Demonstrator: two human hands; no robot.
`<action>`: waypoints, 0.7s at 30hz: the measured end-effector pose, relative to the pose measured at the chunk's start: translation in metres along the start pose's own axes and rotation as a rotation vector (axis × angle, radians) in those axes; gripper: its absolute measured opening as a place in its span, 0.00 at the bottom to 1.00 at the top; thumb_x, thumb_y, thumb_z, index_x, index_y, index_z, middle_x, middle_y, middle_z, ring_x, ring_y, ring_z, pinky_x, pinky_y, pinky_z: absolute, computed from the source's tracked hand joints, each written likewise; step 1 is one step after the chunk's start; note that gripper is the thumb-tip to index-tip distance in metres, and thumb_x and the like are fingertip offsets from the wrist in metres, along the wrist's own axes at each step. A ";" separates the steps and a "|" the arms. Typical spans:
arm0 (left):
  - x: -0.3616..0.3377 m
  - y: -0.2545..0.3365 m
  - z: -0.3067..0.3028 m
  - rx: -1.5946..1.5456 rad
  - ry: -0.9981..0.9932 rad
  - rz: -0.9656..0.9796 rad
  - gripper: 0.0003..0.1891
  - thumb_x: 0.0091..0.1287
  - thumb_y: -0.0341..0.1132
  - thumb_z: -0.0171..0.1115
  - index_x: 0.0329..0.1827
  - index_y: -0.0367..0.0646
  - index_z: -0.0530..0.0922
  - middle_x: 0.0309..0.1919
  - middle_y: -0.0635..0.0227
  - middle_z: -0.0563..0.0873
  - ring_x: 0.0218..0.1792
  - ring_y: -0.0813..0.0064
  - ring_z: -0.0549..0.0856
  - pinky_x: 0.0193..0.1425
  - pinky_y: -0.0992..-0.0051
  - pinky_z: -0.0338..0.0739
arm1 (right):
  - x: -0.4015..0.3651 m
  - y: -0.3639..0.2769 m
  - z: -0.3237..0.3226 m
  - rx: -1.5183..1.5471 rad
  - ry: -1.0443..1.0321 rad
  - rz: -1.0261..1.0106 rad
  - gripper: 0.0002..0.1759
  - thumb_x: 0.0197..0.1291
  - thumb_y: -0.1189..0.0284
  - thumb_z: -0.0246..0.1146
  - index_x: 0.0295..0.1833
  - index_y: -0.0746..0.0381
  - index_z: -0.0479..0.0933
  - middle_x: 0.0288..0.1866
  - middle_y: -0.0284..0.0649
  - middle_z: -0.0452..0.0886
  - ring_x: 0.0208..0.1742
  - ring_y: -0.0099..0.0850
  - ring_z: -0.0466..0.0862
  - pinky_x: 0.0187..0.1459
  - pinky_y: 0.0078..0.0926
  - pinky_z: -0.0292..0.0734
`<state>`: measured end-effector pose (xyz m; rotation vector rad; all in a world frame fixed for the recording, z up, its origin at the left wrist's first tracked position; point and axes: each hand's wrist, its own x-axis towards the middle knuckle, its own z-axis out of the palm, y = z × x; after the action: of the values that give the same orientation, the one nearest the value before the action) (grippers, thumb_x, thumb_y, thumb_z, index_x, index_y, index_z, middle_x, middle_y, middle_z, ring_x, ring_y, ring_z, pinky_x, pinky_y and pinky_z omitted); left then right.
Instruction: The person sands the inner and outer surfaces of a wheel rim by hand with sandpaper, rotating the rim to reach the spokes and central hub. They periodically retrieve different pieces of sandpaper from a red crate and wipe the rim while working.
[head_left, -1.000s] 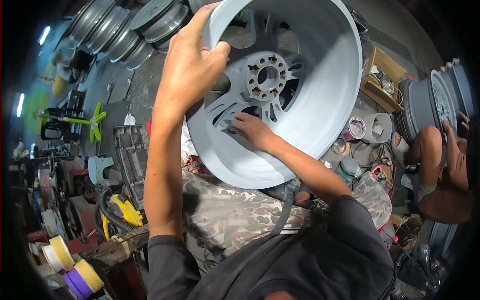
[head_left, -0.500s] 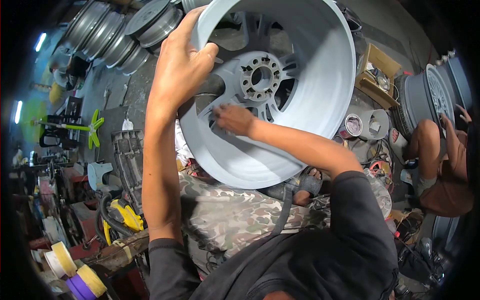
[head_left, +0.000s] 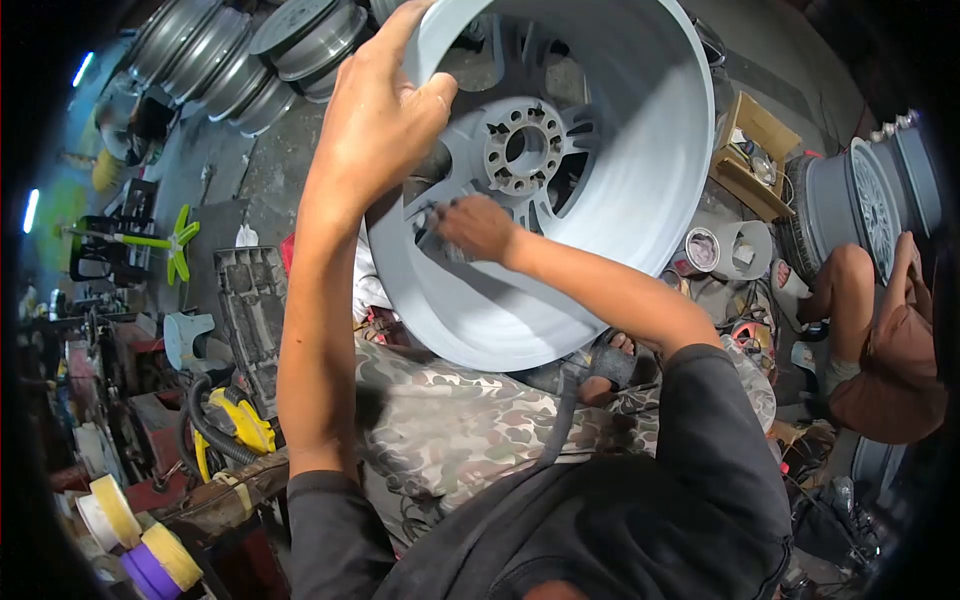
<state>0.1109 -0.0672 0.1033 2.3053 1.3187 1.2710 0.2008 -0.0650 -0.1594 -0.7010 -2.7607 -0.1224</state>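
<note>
A large grey alloy wheel rim (head_left: 640, 190) stands tilted over my lap, its inner barrel facing me and its hub and spokes at the back. My left hand (head_left: 385, 125) is wrapped around the upper left edge of the rim, thumb on the inner side. Inside the barrel, my right hand (head_left: 482, 228) presses its curled fingers against a spoke below and left of the hub (head_left: 523, 150). The fingertips are blurred, and whatever they hold cannot be made out.
Several silver rims (head_left: 230, 70) are stacked at upper left. At right sit a cardboard box (head_left: 755, 150), an open can (head_left: 702, 248), and another person (head_left: 880, 340) beside grey wheels. Tape rolls (head_left: 160, 563) and a yellow tool (head_left: 240, 422) lie at lower left.
My right hand has shifted slightly right along the spoke, its fingers still curled. The left hand keeps its hold on the edge; the view has shifted slightly.
</note>
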 end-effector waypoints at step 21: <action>0.007 0.031 -0.015 -0.045 -0.137 -0.230 0.27 0.57 0.26 0.56 0.63 0.31 0.75 0.44 0.49 0.85 0.44 0.65 0.84 0.54 0.70 0.78 | -0.051 0.005 0.005 0.013 -0.163 0.062 0.20 0.64 0.73 0.56 0.61 0.63 0.75 0.48 0.38 0.84 0.40 0.37 0.87 0.36 0.35 0.81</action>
<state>0.1198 -0.0830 0.1337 2.0970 1.4422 1.0407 0.2448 -0.0834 -0.1792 -0.8267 -2.8864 -0.0356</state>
